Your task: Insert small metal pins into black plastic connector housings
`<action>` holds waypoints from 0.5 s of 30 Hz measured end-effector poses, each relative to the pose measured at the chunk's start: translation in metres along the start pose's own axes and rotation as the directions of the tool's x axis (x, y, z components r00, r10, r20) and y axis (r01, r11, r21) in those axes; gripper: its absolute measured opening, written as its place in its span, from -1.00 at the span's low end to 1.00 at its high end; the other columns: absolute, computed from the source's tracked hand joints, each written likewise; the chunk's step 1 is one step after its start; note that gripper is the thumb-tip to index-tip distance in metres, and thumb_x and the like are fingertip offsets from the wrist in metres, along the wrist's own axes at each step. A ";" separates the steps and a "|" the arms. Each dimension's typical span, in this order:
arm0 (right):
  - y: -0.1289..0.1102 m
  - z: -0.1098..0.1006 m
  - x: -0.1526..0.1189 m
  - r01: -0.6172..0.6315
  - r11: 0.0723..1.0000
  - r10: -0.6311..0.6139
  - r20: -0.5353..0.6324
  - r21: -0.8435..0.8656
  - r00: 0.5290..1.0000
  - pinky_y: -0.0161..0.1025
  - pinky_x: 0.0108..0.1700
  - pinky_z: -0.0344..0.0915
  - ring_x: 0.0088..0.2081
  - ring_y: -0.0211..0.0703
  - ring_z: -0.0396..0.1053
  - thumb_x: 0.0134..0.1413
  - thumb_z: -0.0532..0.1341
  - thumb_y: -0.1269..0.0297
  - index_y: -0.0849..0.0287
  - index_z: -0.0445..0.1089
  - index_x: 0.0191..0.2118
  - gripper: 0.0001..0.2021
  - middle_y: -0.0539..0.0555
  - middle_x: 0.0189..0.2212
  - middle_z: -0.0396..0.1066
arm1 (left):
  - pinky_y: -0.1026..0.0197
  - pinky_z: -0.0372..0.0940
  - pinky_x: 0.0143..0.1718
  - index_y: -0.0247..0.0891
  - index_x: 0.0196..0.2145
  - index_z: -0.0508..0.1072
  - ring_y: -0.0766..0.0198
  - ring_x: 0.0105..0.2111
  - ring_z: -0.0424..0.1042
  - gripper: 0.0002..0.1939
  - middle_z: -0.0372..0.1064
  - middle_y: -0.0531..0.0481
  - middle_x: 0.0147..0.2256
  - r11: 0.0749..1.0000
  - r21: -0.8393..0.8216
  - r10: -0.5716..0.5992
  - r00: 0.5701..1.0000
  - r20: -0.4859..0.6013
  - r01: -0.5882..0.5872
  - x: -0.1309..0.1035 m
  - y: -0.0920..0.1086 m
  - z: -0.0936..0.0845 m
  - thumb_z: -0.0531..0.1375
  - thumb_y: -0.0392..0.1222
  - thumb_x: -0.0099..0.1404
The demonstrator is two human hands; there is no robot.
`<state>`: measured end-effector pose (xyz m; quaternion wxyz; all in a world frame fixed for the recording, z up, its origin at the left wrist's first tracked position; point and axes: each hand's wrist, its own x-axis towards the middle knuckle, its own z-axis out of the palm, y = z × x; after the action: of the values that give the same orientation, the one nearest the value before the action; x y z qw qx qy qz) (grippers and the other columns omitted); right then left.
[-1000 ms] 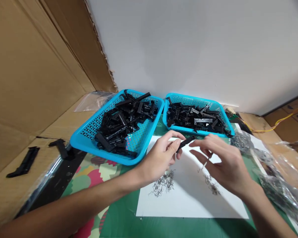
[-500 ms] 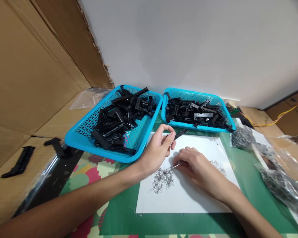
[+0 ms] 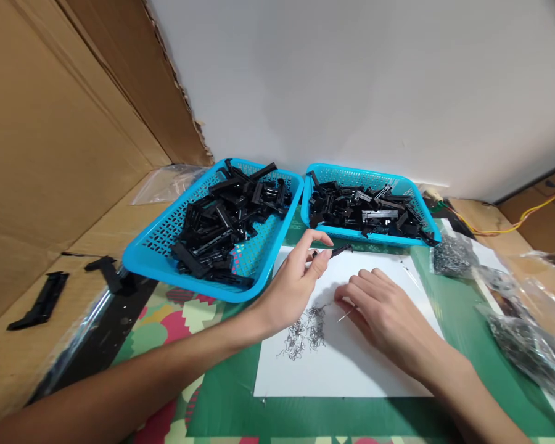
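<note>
My left hand (image 3: 300, 274) is closed on a slim black plastic part (image 3: 340, 250), which sticks out to the right past the thumb. My right hand (image 3: 374, 305) is curled just to the right and lower, pinching a thin metal pick (image 3: 346, 314) whose tip points down and left. Its fingertips may also hold a tiny wire piece, too small to make out. Between my hands and below them, a loose pile of small bent wire springs (image 3: 300, 336) lies on a white sheet (image 3: 351, 370). More wire pieces beside my right hand are mostly hidden.
Two blue baskets stand behind: the left basket (image 3: 139, 262) and right basket (image 3: 374, 237), both holding many black plastic parts. Loose black parts (image 3: 41, 302) lie on cardboard at the left. Clear bags of small metal pieces (image 3: 453, 256) lie at the right. Yellow wires (image 3: 522, 216) run behind.
My right hand has drawn a little up and right, away from the wire pile, with the pick. My left index finger has lifted slightly from the black part.
</note>
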<state>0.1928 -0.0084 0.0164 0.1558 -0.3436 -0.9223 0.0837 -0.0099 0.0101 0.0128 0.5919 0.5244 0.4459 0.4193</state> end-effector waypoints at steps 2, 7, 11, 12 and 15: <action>0.000 0.002 -0.001 0.147 0.969 -0.160 -0.049 -0.199 0.986 -0.12 -0.33 0.07 -0.43 -0.10 0.20 0.40 0.11 0.56 0.17 0.44 -0.25 -0.77 0.03 -0.49 0.36 | 0.29 -0.10 -0.50 -0.11 0.00 0.36 0.35 -0.51 -0.04 -0.76 0.07 0.16 -0.45 1.000 0.020 0.004 1.000 -0.020 -0.004 0.002 -0.001 -0.001 0.14 0.06 0.54; 0.004 -0.001 -0.008 0.273 0.884 -0.366 -0.200 -0.379 0.909 -0.13 -0.46 -0.04 -0.56 -0.19 0.10 0.35 0.12 0.59 0.26 0.47 -0.13 -0.80 -0.05 -0.62 0.26 | 0.28 0.15 -0.36 -0.16 0.00 0.51 0.29 -0.40 0.27 -0.72 0.34 0.07 -0.37 0.969 0.233 0.074 0.997 0.022 -0.078 0.003 0.004 -0.004 0.08 0.01 0.58; 0.009 -0.003 -0.012 0.185 0.948 -0.280 -0.406 -0.260 0.870 -0.19 -0.53 0.00 -0.62 -0.30 0.05 0.33 0.21 0.58 0.28 0.45 -0.09 -0.87 -0.13 -0.64 0.25 | 0.16 0.26 0.12 -0.22 0.01 0.58 0.11 0.06 0.46 -0.66 0.55 -0.05 0.01 0.950 0.257 0.141 0.979 0.144 -0.174 0.001 0.010 -0.004 0.05 -0.04 0.60; 0.010 -0.004 -0.012 0.153 0.965 -0.235 -0.445 -0.212 0.864 -0.21 -0.53 0.02 -0.63 -0.32 0.04 0.31 0.24 0.58 0.27 0.46 -0.11 -0.87 -0.15 -0.65 0.23 | 0.16 0.26 0.13 -0.21 0.03 0.57 0.11 0.08 0.46 -0.66 0.55 -0.05 0.04 0.950 0.256 0.134 0.975 0.177 -0.177 0.000 0.012 -0.003 0.06 -0.03 0.60; 0.012 -0.005 -0.011 0.130 0.979 -0.191 -0.480 -0.159 0.856 -0.25 -0.54 0.05 -0.64 -0.36 0.04 0.26 0.28 0.61 0.29 0.47 -0.13 -0.86 -0.16 -0.64 0.23 | 0.20 0.27 0.02 -0.17 0.06 0.55 0.17 -0.03 0.48 -0.66 0.56 0.00 0.00 0.941 0.287 0.102 0.959 0.266 -0.179 -0.004 0.018 -0.001 0.03 -0.03 0.62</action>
<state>0.2102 -0.0062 0.0156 0.3711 -0.2842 -0.8808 -0.0760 -0.0128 0.0083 0.0314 0.5220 0.6891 0.3898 0.3175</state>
